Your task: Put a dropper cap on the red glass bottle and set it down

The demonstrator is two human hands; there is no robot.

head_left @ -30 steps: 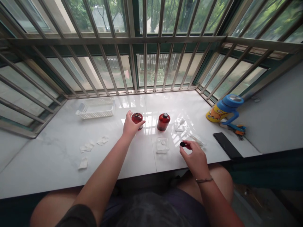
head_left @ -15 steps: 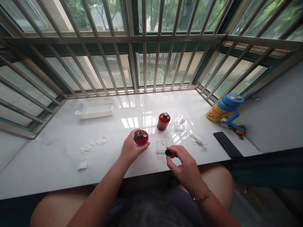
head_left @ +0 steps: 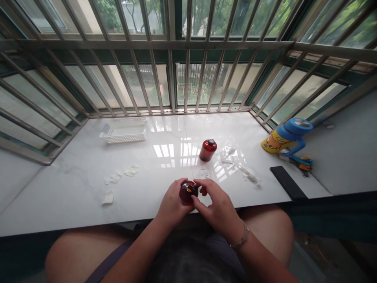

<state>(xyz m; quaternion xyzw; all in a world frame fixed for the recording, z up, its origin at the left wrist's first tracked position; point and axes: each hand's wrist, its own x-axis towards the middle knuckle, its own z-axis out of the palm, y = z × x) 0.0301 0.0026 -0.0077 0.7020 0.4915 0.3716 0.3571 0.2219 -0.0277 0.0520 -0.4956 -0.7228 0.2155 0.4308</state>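
My left hand (head_left: 172,201) grips the body of an amber glass bottle (head_left: 187,192), which sits low near the front edge of the white marble-look counter (head_left: 141,196). The bottle's open mouth faces up. My right hand (head_left: 216,201) is right beside the bottle, its fingers over the mouth and pinching a small red cap (head_left: 203,191). Most of the cap is hidden by those fingers. A second amber bottle (head_left: 207,150), closed with a dark top, stands farther back.
A clear glass dish (head_left: 206,173) lies just behind my hands, and another clear square dish (head_left: 229,154) lies to the right. Tissue scraps (head_left: 113,177), a white plastic basket (head_left: 123,132), a black phone (head_left: 285,182) and a yellow-and-blue cup (head_left: 282,139) stand around. Metal window bars run behind.
My left hand has brought the open bottle toward me and lower. My right hand has moved left with the small red cap, over the bottle's mouth.
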